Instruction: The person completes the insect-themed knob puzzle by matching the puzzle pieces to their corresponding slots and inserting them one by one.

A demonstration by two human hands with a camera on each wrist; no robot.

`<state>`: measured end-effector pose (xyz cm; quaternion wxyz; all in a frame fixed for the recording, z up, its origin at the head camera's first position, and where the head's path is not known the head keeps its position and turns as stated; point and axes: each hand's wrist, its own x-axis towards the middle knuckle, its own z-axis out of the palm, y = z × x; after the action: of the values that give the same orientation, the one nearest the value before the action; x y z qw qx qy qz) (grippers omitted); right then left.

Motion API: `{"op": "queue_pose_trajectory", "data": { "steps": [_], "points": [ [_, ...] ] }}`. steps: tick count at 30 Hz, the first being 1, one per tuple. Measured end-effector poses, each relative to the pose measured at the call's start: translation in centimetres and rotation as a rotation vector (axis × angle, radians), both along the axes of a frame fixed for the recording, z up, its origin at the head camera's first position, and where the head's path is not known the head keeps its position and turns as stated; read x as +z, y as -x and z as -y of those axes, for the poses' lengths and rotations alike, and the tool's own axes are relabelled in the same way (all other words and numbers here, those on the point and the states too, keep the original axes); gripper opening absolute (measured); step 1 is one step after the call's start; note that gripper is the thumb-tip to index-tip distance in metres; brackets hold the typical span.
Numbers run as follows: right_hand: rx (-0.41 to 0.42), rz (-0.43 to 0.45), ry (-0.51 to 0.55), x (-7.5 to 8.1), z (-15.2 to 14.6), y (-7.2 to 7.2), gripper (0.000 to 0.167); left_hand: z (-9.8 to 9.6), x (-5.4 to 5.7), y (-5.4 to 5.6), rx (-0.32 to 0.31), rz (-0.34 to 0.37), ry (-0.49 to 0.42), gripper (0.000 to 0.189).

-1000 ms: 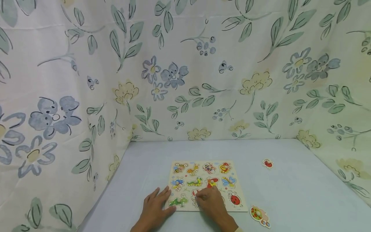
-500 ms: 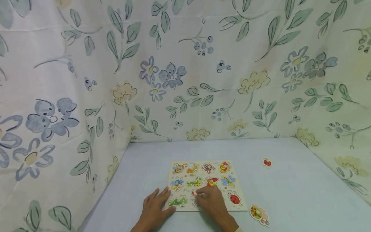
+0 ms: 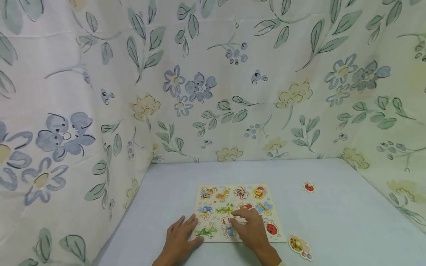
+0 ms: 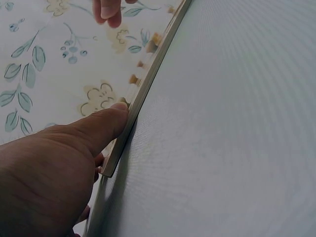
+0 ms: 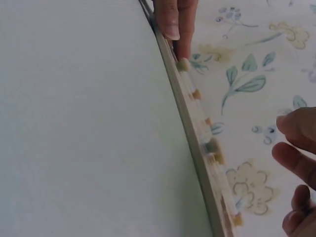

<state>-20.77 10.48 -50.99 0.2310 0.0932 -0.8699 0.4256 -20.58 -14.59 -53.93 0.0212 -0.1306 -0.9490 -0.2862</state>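
A wooden insect puzzle board (image 3: 213, 218) lies flat on the table, with several knobbed pieces in it. My left hand (image 3: 181, 236) rests at the board's left edge, fingers spread; in the left wrist view its thumb (image 4: 111, 121) presses the near edge. Above the lower middle of the board, my right hand (image 3: 251, 229) hovers with thumb and forefinger apart and nothing between them. Just left of its thumb, a blue beetle piece (image 3: 229, 229) with red pincers sits in the board. In the right wrist view the right fingers (image 5: 296, 160) are clear of the knobs. The right hand covers part of the bottom row.
Two loose pieces lie on the table right of the board: a small red ladybird piece (image 3: 308, 187) farther back, and a piece with a spotted round body (image 3: 299, 246) near the board's lower right corner. Floral cloth (image 3: 233, 111) walls in the back and sides.
My right hand has let go of the beetle piece, spread its thumb and forefinger, and lifted slightly to the right. The left hand has stayed on the board.
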Motion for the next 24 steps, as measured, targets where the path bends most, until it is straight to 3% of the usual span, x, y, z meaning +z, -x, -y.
{"op": "queue_pose_trajectory", "data": {
  "steps": [9,24],
  "points": [
    [-0.035,-0.05,0.032,0.8,-1.9,-0.6,0.02,-0.1,0.1,-0.1,0.006,-0.03,-0.001,0.068],
    [-0.172,-0.011,0.04,3.3,-6.3,-2.0,0.022,-0.2,0.2,-0.2,0.009,-0.006,0.009,0.07]
  ]
}}
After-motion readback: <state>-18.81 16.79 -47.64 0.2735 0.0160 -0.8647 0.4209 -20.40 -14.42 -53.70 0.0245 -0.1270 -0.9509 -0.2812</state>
